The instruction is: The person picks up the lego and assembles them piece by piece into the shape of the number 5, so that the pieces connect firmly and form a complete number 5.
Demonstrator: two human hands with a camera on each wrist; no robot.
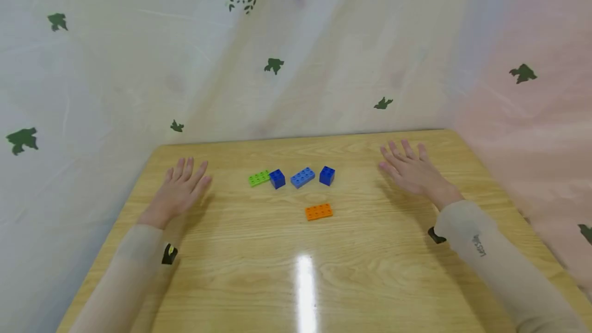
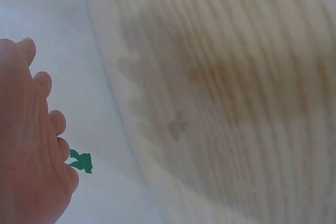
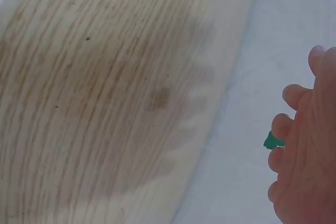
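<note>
My left hand hovers over the left part of the table, palm down with fingers spread and holding nothing. Over the right part my right hand is likewise spread, its fingers straight. Between them lies a loose row of bricks: a flat lime green brick, a dark blue brick touching its right end, a lighter blue long brick and a second dark blue brick. Nearer to me is a flat orange brick. Both wrist views show a palm and fingertips above the table, with no brick in sight.
The wooden table has a bright light reflection near its front. A pale cloth with green leaf prints hangs behind it and at both sides. Each wrist carries a small black device, such as the left one.
</note>
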